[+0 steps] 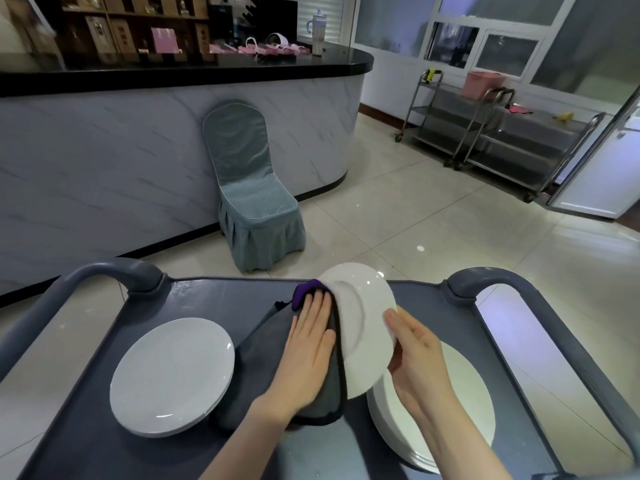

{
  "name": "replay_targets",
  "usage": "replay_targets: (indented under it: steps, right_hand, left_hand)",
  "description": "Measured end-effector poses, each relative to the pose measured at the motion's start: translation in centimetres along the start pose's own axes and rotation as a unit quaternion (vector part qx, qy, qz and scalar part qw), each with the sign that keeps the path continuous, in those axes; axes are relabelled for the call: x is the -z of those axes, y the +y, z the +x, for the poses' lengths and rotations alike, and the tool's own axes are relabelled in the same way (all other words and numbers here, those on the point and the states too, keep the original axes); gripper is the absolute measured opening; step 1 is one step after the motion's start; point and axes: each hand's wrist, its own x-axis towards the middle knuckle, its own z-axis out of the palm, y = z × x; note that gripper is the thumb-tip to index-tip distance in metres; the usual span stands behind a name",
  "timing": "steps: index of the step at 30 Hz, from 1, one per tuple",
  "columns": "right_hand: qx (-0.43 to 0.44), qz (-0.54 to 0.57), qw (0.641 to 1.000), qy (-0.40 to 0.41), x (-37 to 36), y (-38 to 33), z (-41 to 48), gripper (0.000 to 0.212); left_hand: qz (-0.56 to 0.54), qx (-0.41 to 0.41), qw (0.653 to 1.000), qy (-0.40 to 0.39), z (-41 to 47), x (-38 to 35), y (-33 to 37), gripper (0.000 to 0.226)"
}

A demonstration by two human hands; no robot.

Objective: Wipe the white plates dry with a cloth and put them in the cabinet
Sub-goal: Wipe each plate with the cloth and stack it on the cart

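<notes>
our left hand [310, 344] lies flat, fingers straight and close together, palm pressing on the cloth [256, 341]. our right hand [415, 351] grips the plate [367, 306] by its edge. both bare forearms reach forward from the bottom edge, angled toward each other.

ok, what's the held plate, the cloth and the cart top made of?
Held plate: likely glazed ceramic or porcelain; white and glossy, with soft highlights.
Cloth: looks like microfibre; grey matte nap, dark stitched edging, a purple corner.
Cart top: probably moulded plastic; blue-grey, semi-gloss, with rounded moulded corners.
</notes>
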Motion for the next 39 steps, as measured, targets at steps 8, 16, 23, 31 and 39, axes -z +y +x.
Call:
replay_targets:
  steps: [8, 16, 23, 31, 39]
  right_hand:
    - [-0.03, 0.024, 0.999, -0.004, 0.2, 1.4, -0.9, 0.027]
    - [0.026, -0.011, 0.999, 0.021, 0.5, -0.6, 0.2, 0.025]
    - [0.029, -0.033, 0.999, 0.023, 0.1, 0.3, 0.4, 0.026]
    - [0.066, -0.147, 0.986, -0.036, -0.8, 1.6, -0.6, 0.031]
    - [0.35, -0.492, 0.782, -0.153, -3.6, 3.2, -1.1, 0.033]
  left_hand:
    - [0.0, -0.066, 0.997, -0.028, -1.3, -1.7, 2.3, 0.055]
    - [0.007, 0.033, 0.999, -0.02, -0.9, -1.9, -0.1, 0.058]
    - [0.01, -0.067, 0.997, -0.022, -2.8, -3.2, 1.9, 0.057]
    - [0.035, 0.072, 0.996, -0.029, -0.5, 2.0, -2.5, 0.057]
    - [-0.471, 0.269, 0.836, 0.081, -1.7, 8.3, 0.6, 0.027]
